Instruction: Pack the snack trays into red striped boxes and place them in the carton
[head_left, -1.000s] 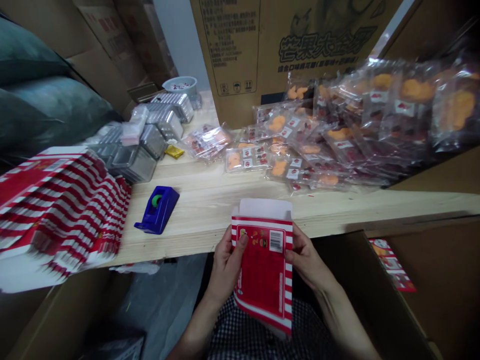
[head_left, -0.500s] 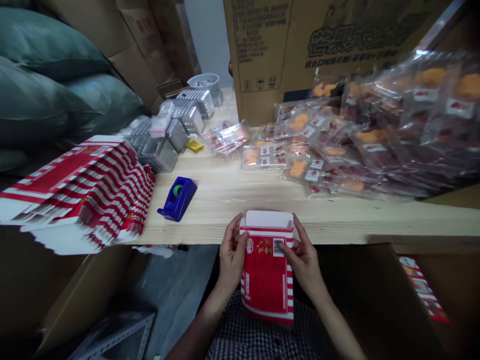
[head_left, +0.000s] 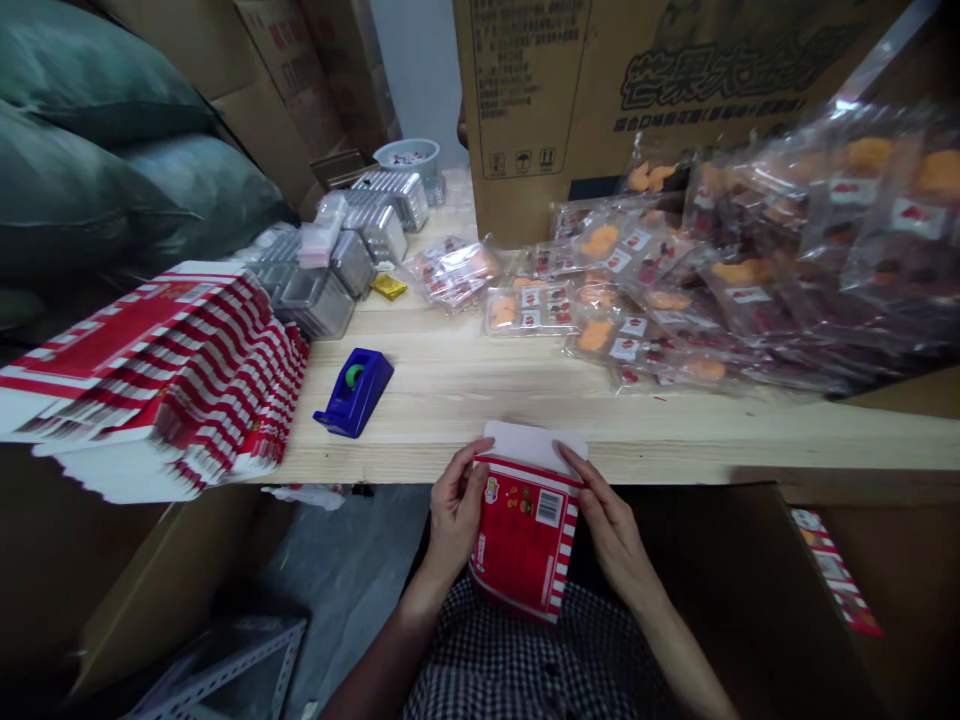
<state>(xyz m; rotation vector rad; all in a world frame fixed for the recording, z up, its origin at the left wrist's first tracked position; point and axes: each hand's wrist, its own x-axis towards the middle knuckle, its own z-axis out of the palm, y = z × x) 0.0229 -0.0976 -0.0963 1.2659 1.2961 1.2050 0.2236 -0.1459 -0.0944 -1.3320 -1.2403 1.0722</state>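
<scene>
Since half a second ago the box [head_left: 525, 535] has tipped, its white top flap [head_left: 534, 446] folding back toward the desk [head_left: 465, 400], and both hands have slid up to that flap. Left hand [head_left: 454, 510] closed on the box's left edge, thumb on the red face. Right hand [head_left: 609, 520] clasps the right edge, fingers [head_left: 574, 462] stretched up along the flap's corner. So both grips are shut on the box, which hangs over the lap, just near of the desk's front edge, not resting on it.

My read: the box is being squared up, and the top flap is the step in hand. It stands open, not tucked. Next move, I'd say, wants the flap creased cleanly while the left grip keeps the walls from collapsing flat.

Round about: a fanned stack of flat striped boxes [head_left: 157, 370] at the left end of the desk, a blue tape dispenser [head_left: 354, 392] just right of it, foil trays [head_left: 337, 270] farther back. Clear snack packets [head_left: 675, 290] sprawl over the far right, in front of a big printed carton [head_left: 600, 90]. One more striped piece [head_left: 832, 580] lies low on the right, inside a brown box.
</scene>
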